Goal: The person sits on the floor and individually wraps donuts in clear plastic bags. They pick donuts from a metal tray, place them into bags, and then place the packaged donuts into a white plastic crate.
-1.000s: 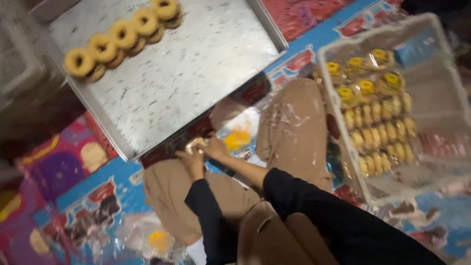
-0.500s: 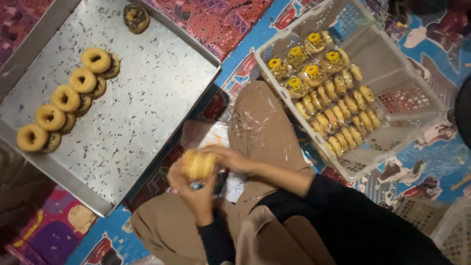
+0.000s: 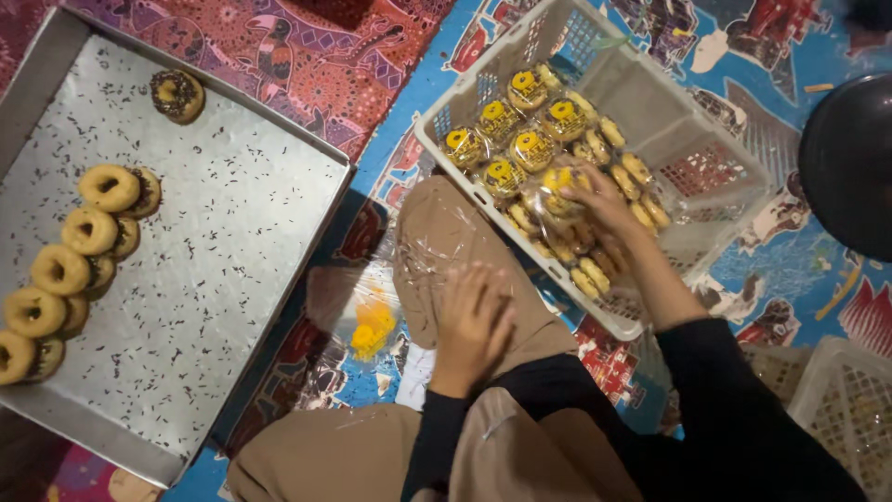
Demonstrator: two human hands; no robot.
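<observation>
**Doughnut packing, crate partly filled**

Fingers of the left hand (image 3: 474, 321) lie spread and loose on the tan-trousered knee (image 3: 446, 242), gripping nothing; just beyond their tips lies a stack of clear plastic bags (image 3: 358, 311) with a yellow print. Further out, the right hand (image 3: 595, 200) reaches into the white plastic lattice crate (image 3: 734, 177), its fingers curled around a clear-wrapped yellow-topped doughnut pack (image 3: 557, 186), which it holds among the packs already lying there. Under and beside those fingers the wrapped doughnuts (image 3: 506, 139) fill the near half of the crate in rows; the far half shows bare lattice. Well away from the left fingers, a speckled metal baking tray (image 3: 214, 242) carries a row of unwrapped ring doughnuts (image 3: 79, 251) along its edge and one chocolate-sprinkled doughnut (image 3: 177, 95) at the far corner. Judging by this, much is packed, and roughly a dozen rings remain.
</observation>
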